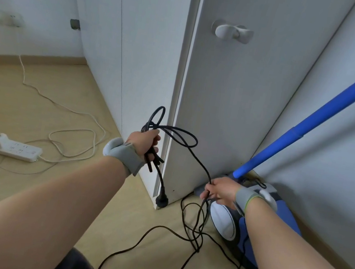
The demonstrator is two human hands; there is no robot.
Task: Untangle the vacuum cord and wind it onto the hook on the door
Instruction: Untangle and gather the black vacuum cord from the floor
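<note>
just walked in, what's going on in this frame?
A person is gathering the black vacuum cord. The left hand grips a few loops, with the plug dangling below. The right hand pinches the strand leading down to a loose tangle on the floor beside the vacuum. The hook on the door is bare; nothing is wound on it yet.
</note>
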